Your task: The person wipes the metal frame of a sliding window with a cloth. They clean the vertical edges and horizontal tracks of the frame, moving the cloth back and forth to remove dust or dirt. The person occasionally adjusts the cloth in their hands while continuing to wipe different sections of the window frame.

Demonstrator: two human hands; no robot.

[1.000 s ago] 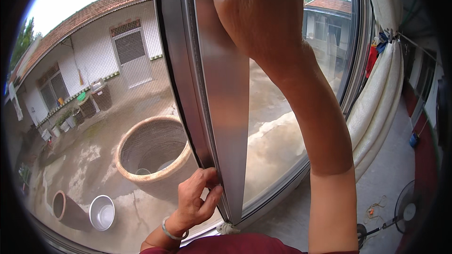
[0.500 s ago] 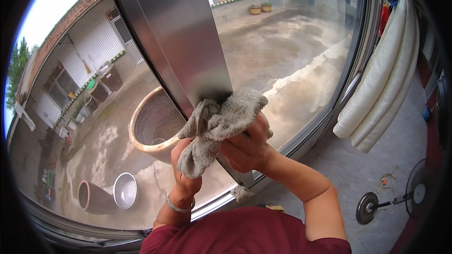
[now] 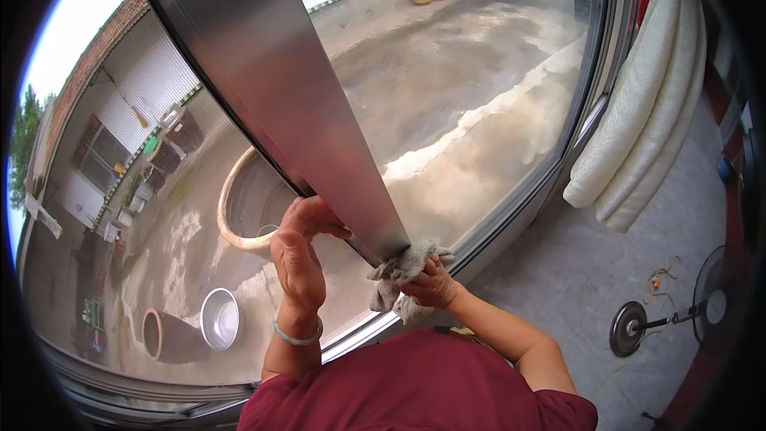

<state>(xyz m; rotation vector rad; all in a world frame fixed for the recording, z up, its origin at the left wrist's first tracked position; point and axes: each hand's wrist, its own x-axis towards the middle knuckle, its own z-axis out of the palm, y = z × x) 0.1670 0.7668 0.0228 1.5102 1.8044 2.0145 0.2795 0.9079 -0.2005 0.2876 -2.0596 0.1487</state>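
Observation:
A grey terry rag is bunched in my right hand, which presses it against the bottom part of the shiny metal door post. My left hand holds nothing; its fingers reach around the left edge of the same post, with the palm turned inward and the thumb apart. Just below the rag, a second pale cloth shows in part near the door track. To the left of the post is a mesh screen, and to its right a large glass pane.
Beyond the screen stand a large round vat, a metal basin and a clay pipe-like pot. A white curtain hangs bundled at right. On the grey floor, a standing fan lies at lower right with a cord.
My right hand has moved down the post with the rag, toward its foot. My left hand has let go of the rag and moved up and left to the post's edge.

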